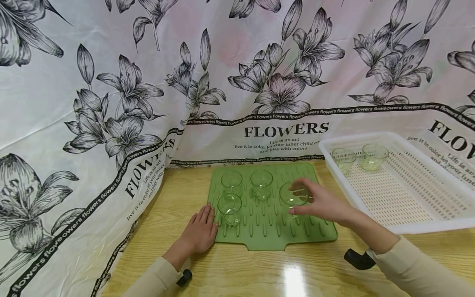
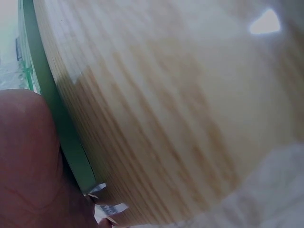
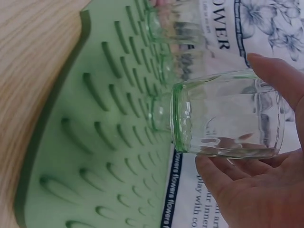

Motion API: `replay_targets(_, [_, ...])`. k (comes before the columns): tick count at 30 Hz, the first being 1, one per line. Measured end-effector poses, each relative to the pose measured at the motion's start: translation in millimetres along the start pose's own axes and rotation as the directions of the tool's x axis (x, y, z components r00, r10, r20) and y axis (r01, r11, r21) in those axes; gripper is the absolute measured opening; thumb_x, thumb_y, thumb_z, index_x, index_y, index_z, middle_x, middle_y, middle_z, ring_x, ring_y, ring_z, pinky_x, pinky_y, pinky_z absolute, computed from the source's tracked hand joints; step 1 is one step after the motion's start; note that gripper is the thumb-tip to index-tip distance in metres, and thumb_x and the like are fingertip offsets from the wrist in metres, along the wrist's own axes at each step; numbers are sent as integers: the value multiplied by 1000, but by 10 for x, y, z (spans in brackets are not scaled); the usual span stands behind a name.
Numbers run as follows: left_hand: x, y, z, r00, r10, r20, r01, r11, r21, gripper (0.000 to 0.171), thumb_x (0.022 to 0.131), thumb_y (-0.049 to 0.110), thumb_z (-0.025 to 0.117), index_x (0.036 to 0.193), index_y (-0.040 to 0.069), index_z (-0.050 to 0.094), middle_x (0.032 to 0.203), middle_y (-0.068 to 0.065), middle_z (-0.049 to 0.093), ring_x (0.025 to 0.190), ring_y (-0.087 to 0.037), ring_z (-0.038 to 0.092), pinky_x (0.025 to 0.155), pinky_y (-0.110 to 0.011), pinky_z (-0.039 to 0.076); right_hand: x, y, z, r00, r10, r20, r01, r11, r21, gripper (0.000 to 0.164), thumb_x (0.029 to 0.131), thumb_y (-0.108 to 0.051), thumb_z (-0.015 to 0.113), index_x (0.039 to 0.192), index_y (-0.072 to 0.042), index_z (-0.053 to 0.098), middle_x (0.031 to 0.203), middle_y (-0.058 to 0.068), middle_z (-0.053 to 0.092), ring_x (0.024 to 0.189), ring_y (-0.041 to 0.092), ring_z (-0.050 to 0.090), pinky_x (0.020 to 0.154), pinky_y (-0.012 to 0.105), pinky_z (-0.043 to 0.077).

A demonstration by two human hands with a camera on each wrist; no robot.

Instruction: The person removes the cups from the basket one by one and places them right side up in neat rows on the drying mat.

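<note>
1. One glass (image 3: 223,114) is gripped by the right hand (image 1: 324,202), over the green mat (image 1: 267,243).
2. Left hand (image 1: 202,231), fingers straight, rests at the mat's edge.
3. Three glasses (image 1: 230,210) stand to its right.
4. Two glasses (image 1: 374,157) sit in a basket (image 1: 430,226) right of the right hand.

Here's the mat (image 1: 267,240), rubbery-looking and matt, rough with raised ridges! Over it, a glass (image 3: 223,118): clear, smooth, shiny. On the mat, three more glasses (image 1: 261,184), just as see-through and glossy. Under the mat, look, a wood-grain bench (image 1: 230,270), polished enough to throw back a bright glare! Right of the mat, a smooth plastic basket (image 1: 426,228), its floor perforated; behind the mat, creased printed cloth (image 1: 222,24) with a faint sheen.
</note>
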State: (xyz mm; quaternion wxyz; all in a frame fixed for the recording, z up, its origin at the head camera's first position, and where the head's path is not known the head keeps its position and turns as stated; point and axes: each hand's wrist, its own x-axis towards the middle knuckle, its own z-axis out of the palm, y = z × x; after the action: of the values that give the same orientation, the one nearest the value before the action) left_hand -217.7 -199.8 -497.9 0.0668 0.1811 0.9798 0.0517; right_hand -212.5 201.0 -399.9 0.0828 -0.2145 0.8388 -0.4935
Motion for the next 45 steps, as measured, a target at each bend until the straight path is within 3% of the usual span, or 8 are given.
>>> replay_targets(5, [4, -10, 12, 1000, -1, -4, 1, 1000, 7, 64, 113, 40, 25, 162, -1, 22, 170, -19, 12, 156, -37, 14, 123, -58, 20, 57, 67, 100, 1000, 9, 16, -9, 1000, -11, 72, 84, -29, 86, 140, -3, 48, 144, 19, 54, 133, 45, 51, 109, 61, 41])
replay_targets(22, [70, -94, 106, 1000, -1, -9, 2, 999, 50, 64, 113, 42, 22, 163, 2, 20, 170, -17, 12, 157, -35, 15, 123, -55, 22, 165, 112, 311, 999, -6, 48, 6, 1000, -2, 79, 83, -26, 86, 144, 2, 43, 145, 25, 52, 134, 48, 49, 110, 62, 40])
replay_targets(45, [40, -57, 52, 1000, -5, 5, 5, 999, 37, 65, 113, 43, 23, 163, 1, 21, 170, -17, 11, 157, -35, 14, 123, -56, 21, 448, 134, 616, 998, -6, 61, 6, 1000, 8, 83, 82, -26, 88, 146, 4, 42, 144, 23, 54, 134, 45, 51, 109, 59, 42])
